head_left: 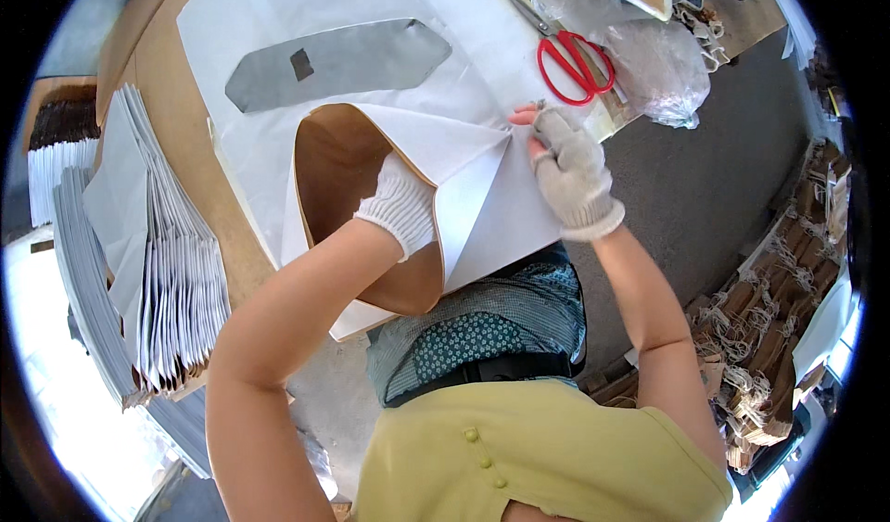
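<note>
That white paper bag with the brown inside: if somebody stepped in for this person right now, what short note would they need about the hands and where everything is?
Left hand, in a white knit glove, is reached inside the open mouth of the white paper bag with brown lining; its grip is hidden.
Right hand, in a grey fingerless glove, pinches the bag's folded corner where the creases meet.
The bag lies on a white sheet over the brown workbench.
Red-handled scissors lie just beyond the right hand, a grey metal plate above the bag, a stack of folded white bags at the left.
Done: bag opened, side creases showing. Left: that fold looks unfinished.
</note>
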The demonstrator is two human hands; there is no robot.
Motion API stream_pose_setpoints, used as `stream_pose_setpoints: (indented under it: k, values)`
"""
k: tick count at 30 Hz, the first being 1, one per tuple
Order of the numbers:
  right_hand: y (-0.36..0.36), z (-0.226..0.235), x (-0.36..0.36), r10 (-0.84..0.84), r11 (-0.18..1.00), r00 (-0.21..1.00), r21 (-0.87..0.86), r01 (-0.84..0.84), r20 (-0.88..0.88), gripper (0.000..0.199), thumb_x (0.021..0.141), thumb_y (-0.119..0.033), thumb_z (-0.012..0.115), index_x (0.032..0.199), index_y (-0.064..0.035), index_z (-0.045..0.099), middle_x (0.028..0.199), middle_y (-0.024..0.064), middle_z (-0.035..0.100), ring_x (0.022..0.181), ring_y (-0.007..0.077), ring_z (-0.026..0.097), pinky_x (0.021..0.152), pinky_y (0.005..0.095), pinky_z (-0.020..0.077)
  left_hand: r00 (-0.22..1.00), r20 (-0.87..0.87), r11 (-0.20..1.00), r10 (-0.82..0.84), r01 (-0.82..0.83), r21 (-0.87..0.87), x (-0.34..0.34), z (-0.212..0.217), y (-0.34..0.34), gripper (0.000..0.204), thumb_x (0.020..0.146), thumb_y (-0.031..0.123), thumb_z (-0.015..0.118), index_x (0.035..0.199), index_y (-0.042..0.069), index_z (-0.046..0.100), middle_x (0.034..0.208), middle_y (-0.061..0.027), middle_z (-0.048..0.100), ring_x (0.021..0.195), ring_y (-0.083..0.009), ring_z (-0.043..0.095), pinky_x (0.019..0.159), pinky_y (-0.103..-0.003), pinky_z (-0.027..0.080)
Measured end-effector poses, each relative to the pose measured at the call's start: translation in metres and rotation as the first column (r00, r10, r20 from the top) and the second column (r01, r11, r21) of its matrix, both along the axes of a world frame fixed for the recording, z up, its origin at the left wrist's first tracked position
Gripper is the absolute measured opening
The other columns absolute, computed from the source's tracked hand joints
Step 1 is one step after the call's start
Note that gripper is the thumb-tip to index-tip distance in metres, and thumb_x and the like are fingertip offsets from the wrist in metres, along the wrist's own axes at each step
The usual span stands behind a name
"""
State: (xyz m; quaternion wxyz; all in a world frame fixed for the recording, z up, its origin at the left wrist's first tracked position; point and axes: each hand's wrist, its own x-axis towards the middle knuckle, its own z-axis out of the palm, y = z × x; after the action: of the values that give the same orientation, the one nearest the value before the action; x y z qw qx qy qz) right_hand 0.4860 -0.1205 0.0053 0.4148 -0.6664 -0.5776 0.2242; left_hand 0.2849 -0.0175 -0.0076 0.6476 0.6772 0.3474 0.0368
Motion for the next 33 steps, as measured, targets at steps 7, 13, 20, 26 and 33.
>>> stream_pose_setpoints:
  k: [7, 13, 20, 26, 33]
  values:
    - [-0.005, -0.019, -0.037, 0.142, 0.981, 0.945, 0.085, -0.174, 0.295, 0.044, 0.095, -0.020, 0.067, 0.137, -0.0077, 0.068, 0.139, 0.0156, 0.067, 0.136, 0.0316, 0.059, 0.125, 0.0507, 0.0328, 0.801, -0.310, 0.845, -0.512, 0.535, -0.012, -0.057, 0.033, 0.092, 0.032, 0.087, 0.032, 0.078, 0.110, 0.010, 0.080, 0.077, -0.0055, 0.073, 0.084, -0.0157, 0.069, 0.082, -0.028, 0.057]
    - [-0.005, -0.019, -0.050, 0.183, 0.975, 0.843, 0.016, -0.221, 0.507, 0.050, 0.094, -0.033, 0.070, 0.139, -0.0122, 0.067, 0.147, 0.0147, 0.062, 0.142, 0.0317, 0.054, 0.126, 0.0510, 0.0314, 0.925, -0.379, 0.999, 0.007, 0.011, 0.046, -0.073, 0.069, 0.108, 0.042, 0.096, 0.041, 0.065, 0.114, 0.006, 0.079, 0.102, -0.0126, 0.076, 0.092, -0.0218, 0.070, 0.090, -0.035, 0.056]
    - [-0.052, -0.039, -0.102, 0.459, 0.835, 0.564, -0.118, -0.537, 0.686, 0.053, 0.093, -0.029, 0.066, 0.145, -0.0279, 0.062, 0.168, 0.0053, 0.040, 0.158, 0.0311, 0.031, 0.132, 0.0516, 0.0174, 0.814, -0.574, 0.821, 0.095, 0.262, 0.507, -0.073, 0.037, 0.100, 0.039, 0.095, 0.043, 0.062, 0.112, 0.012, 0.077, 0.090, -0.0190, 0.074, 0.088, -0.0349, 0.072, 0.085, -0.046, 0.055]
    - [0.040, -0.019, -0.104, 0.322, 0.927, 0.749, -0.033, -0.373, 0.580, 0.067, 0.086, -0.039, 0.078, 0.144, -0.0104, 0.061, 0.162, 0.0152, 0.047, 0.153, 0.0340, 0.039, 0.129, 0.0501, 0.0234, 0.783, -0.601, 0.731, 0.162, 0.313, 0.606, -0.086, 0.041, 0.094, 0.037, 0.099, 0.036, 0.056, 0.119, 0.010, 0.073, 0.105, -0.0252, 0.073, 0.099, -0.0417, 0.071, 0.091, -0.048, 0.055]
    - [0.055, -0.016, -0.116, 0.292, 0.937, 0.668, -0.065, -0.343, 0.685, 0.079, 0.086, -0.045, 0.076, 0.147, 0.0006, 0.055, 0.154, 0.0224, 0.052, 0.147, 0.0380, 0.046, 0.126, 0.0510, 0.0302, 0.813, 0.193, 0.727, 0.549, -0.578, 0.370, -0.185, 0.130, 0.023, 0.050, 0.105, 0.043, 0.059, 0.130, 0.002, 0.068, 0.125, -0.0195, 0.073, 0.118, -0.0307, 0.069, 0.102, -0.042, 0.052]
